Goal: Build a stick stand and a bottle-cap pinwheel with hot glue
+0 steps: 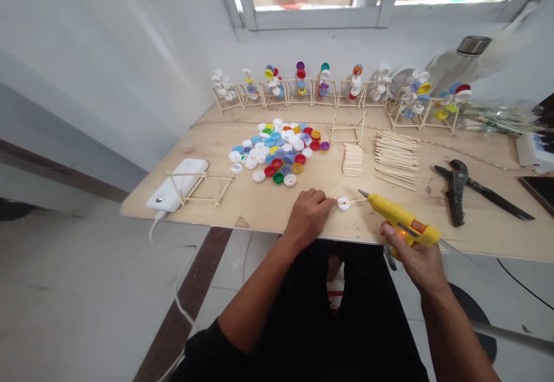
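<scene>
In my right hand (418, 258) is a yellow glue gun (398, 218) with an orange light glowing, its nozzle pointing left. Close to that nozzle lies a thin wooden stick (357, 201), reaching out from a white bottle cap (343, 203). My left hand (312, 212) rests near the table's front edge, its fingers pinched together right beside the cap. They appear to grip the stick's other end, mostly hidden by the fingertips. Beyond my left hand spreads a pile of colourful bottle caps (277, 151).
Bundles of short sticks (352, 160) and longer sticks (396, 160) lie behind the glue gun. Black cutters (459, 191) are at right. A stick frame (203, 188) leans over a white power bank (177, 186) at left. Several cap-and-stick models (300, 87) line the back.
</scene>
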A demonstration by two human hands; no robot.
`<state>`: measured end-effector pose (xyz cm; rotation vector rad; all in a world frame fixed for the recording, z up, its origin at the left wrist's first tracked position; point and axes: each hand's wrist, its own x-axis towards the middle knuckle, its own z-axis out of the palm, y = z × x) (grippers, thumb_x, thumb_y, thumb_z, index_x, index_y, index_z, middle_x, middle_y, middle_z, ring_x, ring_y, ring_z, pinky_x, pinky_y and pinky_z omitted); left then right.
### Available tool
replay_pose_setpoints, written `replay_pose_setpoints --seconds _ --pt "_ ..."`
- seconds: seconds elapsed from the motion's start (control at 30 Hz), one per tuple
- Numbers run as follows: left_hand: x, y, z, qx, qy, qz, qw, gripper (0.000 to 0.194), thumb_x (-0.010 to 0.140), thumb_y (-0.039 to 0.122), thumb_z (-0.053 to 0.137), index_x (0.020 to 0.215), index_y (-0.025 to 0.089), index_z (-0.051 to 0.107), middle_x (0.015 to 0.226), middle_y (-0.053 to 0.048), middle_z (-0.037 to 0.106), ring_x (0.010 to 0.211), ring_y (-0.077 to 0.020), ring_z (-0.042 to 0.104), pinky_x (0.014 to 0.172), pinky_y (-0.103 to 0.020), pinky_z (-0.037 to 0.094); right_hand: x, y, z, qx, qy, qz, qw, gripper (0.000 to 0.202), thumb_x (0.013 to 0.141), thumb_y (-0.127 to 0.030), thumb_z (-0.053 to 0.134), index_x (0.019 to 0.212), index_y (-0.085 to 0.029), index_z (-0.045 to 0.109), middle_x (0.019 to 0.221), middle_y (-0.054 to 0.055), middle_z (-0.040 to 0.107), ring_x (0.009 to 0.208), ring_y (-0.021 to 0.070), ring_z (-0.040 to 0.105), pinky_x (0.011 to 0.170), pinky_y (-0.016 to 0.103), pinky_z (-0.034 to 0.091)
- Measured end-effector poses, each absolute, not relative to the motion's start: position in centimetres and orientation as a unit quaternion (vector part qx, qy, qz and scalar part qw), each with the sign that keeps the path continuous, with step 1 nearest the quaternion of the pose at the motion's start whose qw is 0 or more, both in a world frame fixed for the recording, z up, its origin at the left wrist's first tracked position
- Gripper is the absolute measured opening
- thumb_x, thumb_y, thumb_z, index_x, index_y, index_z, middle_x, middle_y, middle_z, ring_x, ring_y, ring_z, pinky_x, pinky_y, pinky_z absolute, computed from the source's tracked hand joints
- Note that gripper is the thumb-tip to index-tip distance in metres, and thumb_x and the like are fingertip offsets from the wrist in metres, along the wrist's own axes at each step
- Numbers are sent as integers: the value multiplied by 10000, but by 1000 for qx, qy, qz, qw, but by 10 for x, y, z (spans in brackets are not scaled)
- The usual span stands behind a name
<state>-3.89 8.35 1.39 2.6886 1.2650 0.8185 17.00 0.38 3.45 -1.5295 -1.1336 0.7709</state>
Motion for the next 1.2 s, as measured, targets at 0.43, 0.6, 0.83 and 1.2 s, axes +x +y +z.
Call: replay_pose_setpoints --seconds 0.43,0.6,0.83,1.2 --pt "-39 83 17 861 405 296 79 240 874 172 417 943 185 647 821 -55 596 764 -163 520 717 -308 411 167 3 23 -607 -547 326 475 253 756 -415 639 823 -174 603 695 19 624 617 151 594 530 239 489" --pt "-41 77 22 781 431 378 247 203 836 202 483 934 176 659 784 -39 613 755 -150 560 711 -285 448 162 -4 26 -610 -554 287 489 247 772 -412 620 849 -179 593 746 34 646 666 162 608 555 241 487" --pt "-39 72 30 616 467 434 463 211 749 267 582 878 144 696 834 -56 696 756 -167 612 692 -264 472 155 -12 37 -603 -681 183 375 145 827 -354 545 792 -214 555 661 -13 563 574 123 516 555 244 423" --pt "-39 71 33 560 471 432 528 203 686 288 640 802 143 722 831 -61 720 774 -192 634 713 -282 486 148 -9 23 -565 -724 62 391 182 843 -308 527 696 -213 473 623 -13 505 562 125 481 545 255 372"
